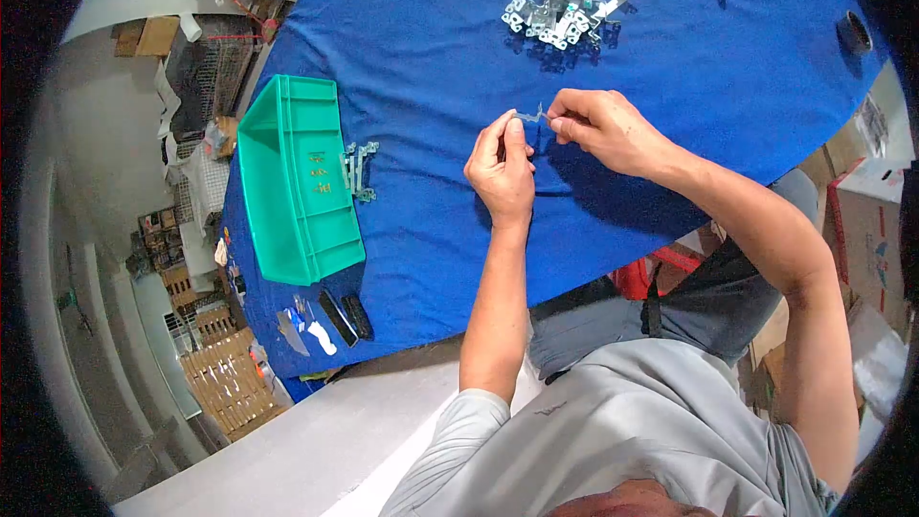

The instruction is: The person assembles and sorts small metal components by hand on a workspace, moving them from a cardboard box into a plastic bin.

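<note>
My left hand [503, 170] is closed, with thumb and fingers pinching a small bent metal bracket [529, 117] above the blue cloth. My right hand [608, 129] is closed in a pinch at the bracket's right end. Whatever its fingertips hold there is too small to make out. Across the cloth, beyond both hands, lies a loose pile of similar metal brackets [565, 19], spreading to the top edge of the view. A few more brackets [360, 170] lie in a row to the left, against a green plastic bin.
The green bin [278, 182] stands on the left of the blue cloth [431, 258], with small brass-coloured pieces [321, 188] on its side. Near the table's front left edge are dark oblong items [347, 316]. A roll of tape [854, 33] sits far right, above a cardboard box [871, 230].
</note>
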`<state>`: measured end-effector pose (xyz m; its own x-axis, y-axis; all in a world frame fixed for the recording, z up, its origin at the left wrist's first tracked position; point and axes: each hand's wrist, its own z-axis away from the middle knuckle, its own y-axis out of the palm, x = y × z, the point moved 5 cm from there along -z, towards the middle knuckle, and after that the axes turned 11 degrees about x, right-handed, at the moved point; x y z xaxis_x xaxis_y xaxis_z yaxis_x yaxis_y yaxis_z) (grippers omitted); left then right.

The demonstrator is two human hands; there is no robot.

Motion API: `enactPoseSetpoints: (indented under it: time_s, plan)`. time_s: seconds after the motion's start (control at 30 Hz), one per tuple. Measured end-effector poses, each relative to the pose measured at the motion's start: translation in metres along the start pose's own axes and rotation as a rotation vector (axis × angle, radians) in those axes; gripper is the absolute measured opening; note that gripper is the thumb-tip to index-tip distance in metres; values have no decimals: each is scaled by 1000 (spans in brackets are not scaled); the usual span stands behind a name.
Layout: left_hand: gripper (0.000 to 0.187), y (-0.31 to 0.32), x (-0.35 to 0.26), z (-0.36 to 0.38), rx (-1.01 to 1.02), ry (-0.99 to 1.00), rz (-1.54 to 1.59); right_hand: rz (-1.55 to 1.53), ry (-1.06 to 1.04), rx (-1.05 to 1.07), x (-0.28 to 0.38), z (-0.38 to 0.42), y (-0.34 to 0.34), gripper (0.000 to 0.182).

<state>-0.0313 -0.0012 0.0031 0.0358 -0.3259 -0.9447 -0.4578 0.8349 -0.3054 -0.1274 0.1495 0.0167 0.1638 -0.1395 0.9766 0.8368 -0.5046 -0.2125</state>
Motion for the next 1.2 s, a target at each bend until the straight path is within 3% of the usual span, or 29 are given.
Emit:
enactPoseSetpoints:
  time_s: [0.37, 0.63, 0.73, 0.8, 1.03, 1.2]
  plan:
    - [15, 1, -2, 0, -13, 16, -27, 23, -36, -42, 4, 1, -3, 19]
    - [16, 4, -19, 1, -21, 246, -337, 93, -10, -63, 10, 4, -6, 19]
    - [15, 6, -34, 3, -60, 321, -445, 105, -70, -83, 4, 3, -1, 21]
    - [15, 7, -35, 4, -54, 330, -441, 72, -214, -176, 8, 4, -3, 22]
    - [15, 10, -35, 4, -22, 341, -443, 233, -213, -103, 14, 4, -7, 19]
    - [15, 11, -39, 5, -1, 350, -479, 204, -286, -218, 15, 5, -4, 15]
